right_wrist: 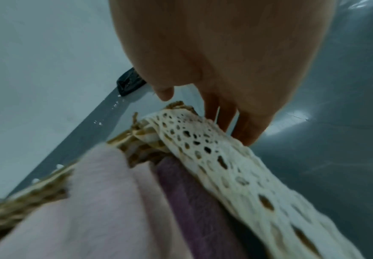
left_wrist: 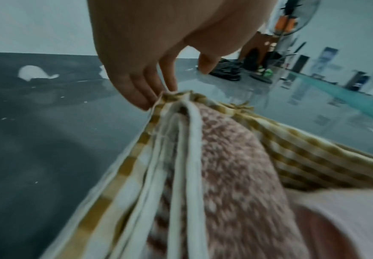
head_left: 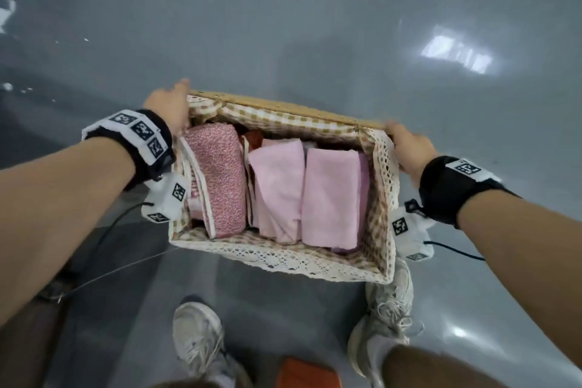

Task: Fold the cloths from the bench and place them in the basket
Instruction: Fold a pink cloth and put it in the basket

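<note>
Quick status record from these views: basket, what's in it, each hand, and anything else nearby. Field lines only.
basket: wicker, checked liner with lace trim, held over a grey floor
contents: folded cloths side by side; speckled pink cloth at left, two pale pink cloths right of it, a purple cloth against the right wall
left hand: on the basket's left end, fingers straight down its outside
right hand: on the right end, fingers straight down its outside
grip: flat-handed on both ends, no curl visible
nearby: the person's shoes below

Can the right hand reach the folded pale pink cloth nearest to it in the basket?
Probably yes: the right hand is at the basket end, and the pale pink cloth lies uncovered just inside.
</note>
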A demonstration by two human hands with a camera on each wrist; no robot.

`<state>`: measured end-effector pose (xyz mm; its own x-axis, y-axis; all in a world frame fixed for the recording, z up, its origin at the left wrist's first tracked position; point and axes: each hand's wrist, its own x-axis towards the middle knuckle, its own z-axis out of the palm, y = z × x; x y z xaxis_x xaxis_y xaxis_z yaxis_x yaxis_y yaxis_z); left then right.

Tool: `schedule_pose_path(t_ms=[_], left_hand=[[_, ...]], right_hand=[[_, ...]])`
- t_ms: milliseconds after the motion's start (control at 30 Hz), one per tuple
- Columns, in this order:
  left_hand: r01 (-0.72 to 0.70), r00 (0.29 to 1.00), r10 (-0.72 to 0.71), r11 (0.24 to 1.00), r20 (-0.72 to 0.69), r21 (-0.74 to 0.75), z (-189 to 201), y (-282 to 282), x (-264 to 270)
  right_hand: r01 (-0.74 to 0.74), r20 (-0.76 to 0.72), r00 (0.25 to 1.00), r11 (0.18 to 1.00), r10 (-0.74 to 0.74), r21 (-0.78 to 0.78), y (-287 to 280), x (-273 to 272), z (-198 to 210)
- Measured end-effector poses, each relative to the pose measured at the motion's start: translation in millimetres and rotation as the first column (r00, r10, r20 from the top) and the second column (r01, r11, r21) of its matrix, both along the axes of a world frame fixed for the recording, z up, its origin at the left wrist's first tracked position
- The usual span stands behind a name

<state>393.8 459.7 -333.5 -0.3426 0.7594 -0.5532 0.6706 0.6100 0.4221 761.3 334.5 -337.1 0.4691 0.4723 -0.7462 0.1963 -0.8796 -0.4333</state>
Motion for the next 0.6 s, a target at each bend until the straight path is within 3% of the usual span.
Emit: schedule_pose_path(t_ms=[100,200,267,333,433,533,600], left_hand=[[-0.078,0.992,0.08,0.997,0.094,-0.029,-9,17,2],[-0.013,0.996,0.014,1.0,0.089,-0.018,-13,24,-5],[-0.059,0.983,0.064,0.998,0.171,-0.038,-7,21,-4],[-0.175,0.943,0.171,0.985,0.286,-0.01,0,17,-1],[-0.293,0.861,0.265,0.956,0.433,-0.003,26,11,3],[-0.34,0.702,0.345,0.931,0.623,-0.133,64,5,-1],[-0.3,0.72,0.337,0.939,0.607,-0.165,87,-2,-10]], right_hand=[[0.053,-0.07,0.996,0.996,-0.047,0.077,16,5,-15],[0.241,-0.177,0.959,0.965,-0.221,0.104,20,6,-14],[0.242,-0.198,0.956,0.962,-0.215,0.124,20,5,-7],[0.235,-0.229,0.953,0.961,-0.199,0.144,21,4,8],[0.327,-0.39,0.884,0.938,-0.259,0.118,23,7,44],[0.459,-0.509,0.785,0.883,-0.353,0.095,22,14,83],[0.476,-0.548,0.757,0.874,-0.355,0.091,13,10,107]])
